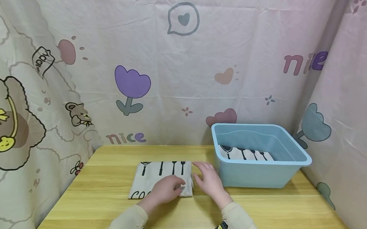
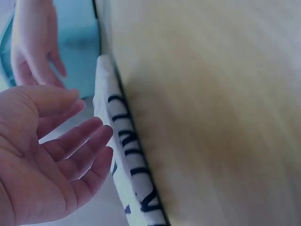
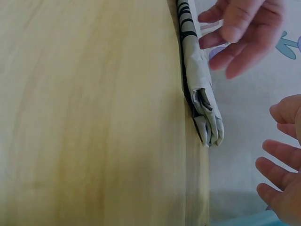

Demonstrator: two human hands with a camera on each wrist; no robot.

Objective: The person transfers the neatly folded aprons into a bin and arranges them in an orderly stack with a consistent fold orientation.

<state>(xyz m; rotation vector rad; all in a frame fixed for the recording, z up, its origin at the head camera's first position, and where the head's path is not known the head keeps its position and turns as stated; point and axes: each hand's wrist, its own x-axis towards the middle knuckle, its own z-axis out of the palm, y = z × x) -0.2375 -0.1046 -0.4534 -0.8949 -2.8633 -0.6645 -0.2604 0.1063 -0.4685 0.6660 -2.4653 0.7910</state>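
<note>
A folded white cloth [image 1: 151, 181] printed with black utensils and lettering lies flat on the table. Over its front right part hovers my left hand [image 1: 167, 189], fingers loosely bent and holding nothing. My right hand [image 1: 210, 181] is just off the cloth's right edge, fingers spread and slightly curved, also without anything in it. In the right wrist view the stacked fold layers [image 3: 207, 120] show at the cloth's end, with the fingers of both hands apart from them. The left wrist view shows the printed front fold [image 2: 129, 146] beside the left fingertips.
Right of the cloth stands a light blue plastic bin [image 1: 251, 174]. Inside it lies another white cloth [image 1: 246, 154] with a similar utensil print. A patterned curtain [image 1: 179, 76] hangs behind the wooden table [image 1: 107, 179] and along both sides.
</note>
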